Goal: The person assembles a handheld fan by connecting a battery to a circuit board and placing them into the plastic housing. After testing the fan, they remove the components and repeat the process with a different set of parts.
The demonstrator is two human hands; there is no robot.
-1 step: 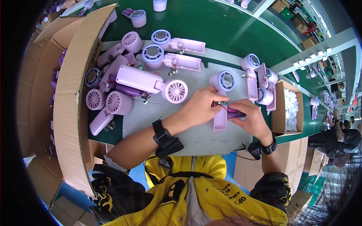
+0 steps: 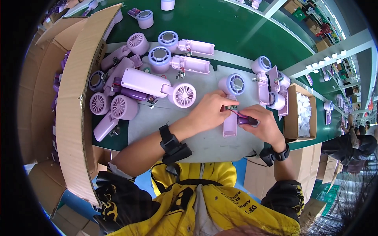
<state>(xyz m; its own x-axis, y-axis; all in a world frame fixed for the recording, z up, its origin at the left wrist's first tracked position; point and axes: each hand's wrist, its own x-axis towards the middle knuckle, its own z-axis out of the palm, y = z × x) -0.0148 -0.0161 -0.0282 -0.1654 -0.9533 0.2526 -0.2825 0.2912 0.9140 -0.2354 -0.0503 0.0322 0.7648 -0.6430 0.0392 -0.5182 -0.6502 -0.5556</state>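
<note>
An open-handled lilac handheld fan lies on the grey mat, its round head away from me and its hollow handle toward me. At the handle's upper end, my left hand pinches a small green circuit board with thumb and fingertips. My right hand is closed around a purple cylindrical battery, just to the right of the handle. Red and dark wires run between board and battery. Part of the board is hidden under my left fingers.
Several lilac fans are piled at the left beside a large cardboard box. More opened fans lie at the right, near a small carton of white pieces. Behind the grey mat stretches a green tabletop.
My right hand and the battery have shifted very slightly. Everything else looks the same.
</note>
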